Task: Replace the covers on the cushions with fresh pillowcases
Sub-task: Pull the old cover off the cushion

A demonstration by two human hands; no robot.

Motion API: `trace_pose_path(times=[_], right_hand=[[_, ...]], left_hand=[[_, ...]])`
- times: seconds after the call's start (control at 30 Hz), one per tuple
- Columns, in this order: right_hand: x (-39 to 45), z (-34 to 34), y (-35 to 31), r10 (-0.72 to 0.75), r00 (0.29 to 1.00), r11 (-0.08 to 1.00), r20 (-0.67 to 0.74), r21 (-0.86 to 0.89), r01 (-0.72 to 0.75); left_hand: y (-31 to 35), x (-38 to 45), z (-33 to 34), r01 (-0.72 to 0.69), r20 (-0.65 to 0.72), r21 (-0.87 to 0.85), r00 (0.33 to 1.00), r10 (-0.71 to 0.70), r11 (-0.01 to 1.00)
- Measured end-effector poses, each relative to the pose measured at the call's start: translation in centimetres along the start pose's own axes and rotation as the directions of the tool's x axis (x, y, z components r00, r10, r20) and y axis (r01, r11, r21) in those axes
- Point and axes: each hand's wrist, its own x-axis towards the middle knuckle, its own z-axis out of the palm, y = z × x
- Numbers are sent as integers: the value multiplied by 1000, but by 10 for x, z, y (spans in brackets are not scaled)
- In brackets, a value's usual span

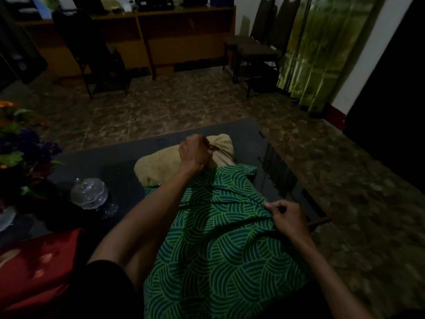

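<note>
- Green patterned pillowcase (218, 249): nearest you, running from your lap onto the glass table (110, 155); it covers most of the cushion.
- Right hand (288, 218): at the pillowcase's right edge, fingers curled and pinching a fold of the fabric. Risk: you hold only a thin pinch, so the cloth may slip or bunch.
- Red cushion (39, 268): left of the pillowcase, close to you, lying partly on the table.
- Clear crumpled plastic (89, 193): on the table, left of the pillowcase. Risk: your left forearm passes just beside it and a sideways tug could sweep it off.
- Beige cushion (158, 164): its bare end pokes out of the pillowcase's far opening, resting on the table.
- Left hand (195, 153): beyond the pillowcase mouth, fingers clenched on the cushion's far end. Risk: opposed pulls may drag the cushion toward the table's far edge.
- Flowers (20, 143): far left of the pillowcase, at the table's end.
- Chairs (259, 49), wooden desk (184, 38), green curtain (322, 47): well beyond the pillowcase, across the floor; not in your way.
</note>
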Motion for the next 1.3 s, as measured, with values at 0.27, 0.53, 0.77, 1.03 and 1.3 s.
trace_pose_path(times=[0.27, 0.53, 0.77, 1.03, 1.3], right_hand=[[-4, 13, -2, -33, 996, 982, -80, -187, 18], [1, 121, -120, -606, 769, 732, 204, -236, 639], [24, 199, -176, -414, 653, 510, 635, -432, 744], [48, 187, -194, -429, 643, 432, 635, -481, 763], [93, 132, -270, -483, 434, 118, 760, -435, 893]], left_hand=[[-53, -40, -10, -114, 134, -294, 978, 159, 949], [-143, -131, -10, 489, -11, -301, 857, -516, 819], [-152, -167, 0, 629, 155, -551, 723, -673, 549], [-132, -134, -26, 405, -80, -662, 799, -596, 631], [-109, -91, -56, -8, -227, -576, 962, -151, 818]])
